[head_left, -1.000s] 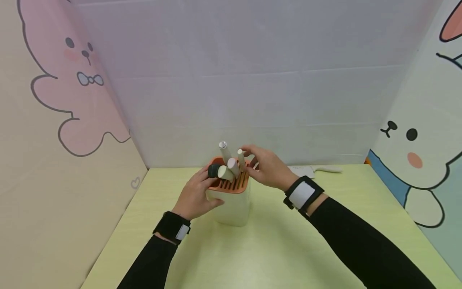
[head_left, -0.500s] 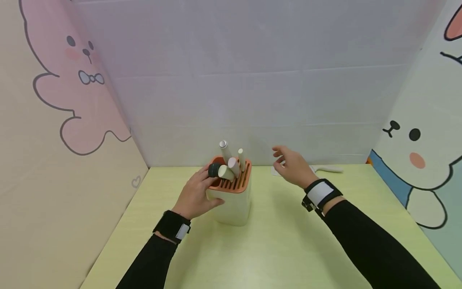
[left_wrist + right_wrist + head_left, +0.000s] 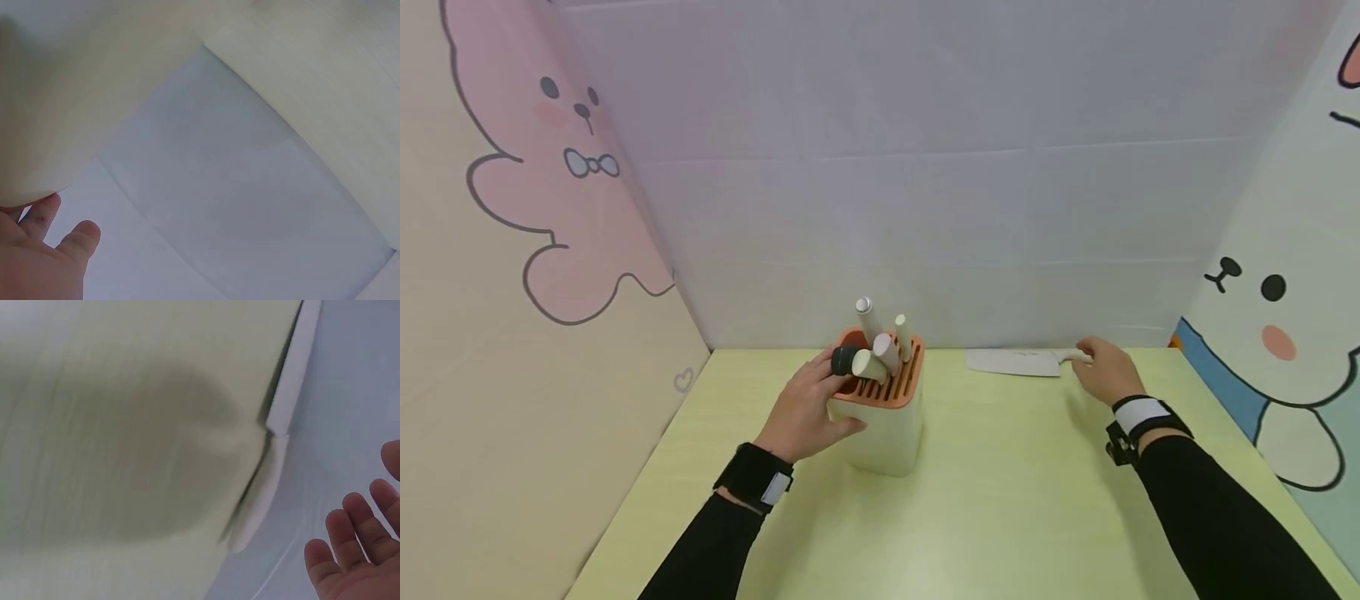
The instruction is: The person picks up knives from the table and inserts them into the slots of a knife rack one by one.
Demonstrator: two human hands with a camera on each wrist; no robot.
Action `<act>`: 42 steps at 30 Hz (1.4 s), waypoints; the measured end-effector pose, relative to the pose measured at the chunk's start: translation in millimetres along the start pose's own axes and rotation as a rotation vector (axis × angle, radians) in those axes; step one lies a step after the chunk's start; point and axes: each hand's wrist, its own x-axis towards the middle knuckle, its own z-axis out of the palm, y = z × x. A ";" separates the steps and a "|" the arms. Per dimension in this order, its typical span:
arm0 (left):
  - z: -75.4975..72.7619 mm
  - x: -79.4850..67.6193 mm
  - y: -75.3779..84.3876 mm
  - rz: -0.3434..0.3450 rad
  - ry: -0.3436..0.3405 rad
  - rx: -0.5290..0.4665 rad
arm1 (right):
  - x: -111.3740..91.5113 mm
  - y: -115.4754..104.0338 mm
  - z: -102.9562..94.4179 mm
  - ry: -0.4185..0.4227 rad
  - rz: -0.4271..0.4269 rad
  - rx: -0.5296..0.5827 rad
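Note:
A white knife block (image 3: 880,442) with an orange slotted top stands mid-table, with several handles sticking out, one of them black (image 3: 844,360). My left hand (image 3: 805,408) holds the block's left side, thumb at the front and fingers by the rim. In the left wrist view that hand (image 3: 37,250) is partly cut off by the frame. A white cleaver (image 3: 1015,362) lies flat near the back wall, handle to the right. At its handle end is my right hand (image 3: 1108,371). The right wrist view shows its fingers (image 3: 344,540) loosely bent, apart from the cleaver's handle (image 3: 259,494).
The pale yellow table (image 3: 970,517) meets a plain light back wall (image 3: 880,208). Side panels with a pink cartoon bear (image 3: 572,225) and a white cartoon rabbit (image 3: 1285,392) close in the left and right.
My right hand has left the narrow handle in the block and moved right to the cleaver's handle. The left hand has stayed on the block.

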 end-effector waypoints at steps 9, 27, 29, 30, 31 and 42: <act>1.6 -0.1 -2.4 0.029 0.012 -0.005 | -9.1 55.4 8.7 0.001 0.001 -0.123; -16.7 -1.8 7.6 0.053 0.013 -0.004 | 2.1 77.7 23.1 -0.172 -0.017 -0.261; -18.2 -1.2 10.6 0.064 0.009 -0.011 | -0.7 76.8 21.2 -0.220 -0.011 -0.264; -19.1 -0.9 12.0 0.068 0.008 -0.013 | -1.6 76.3 19.7 -0.236 -0.010 -0.264; -20.0 -0.3 13.1 0.073 0.007 -0.013 | -2.3 76.1 18.3 -0.247 -0.016 -0.264; -29.3 1.9 19.2 0.078 0.008 -0.016 | -8.4 66.7 6.9 -0.176 -0.066 -0.281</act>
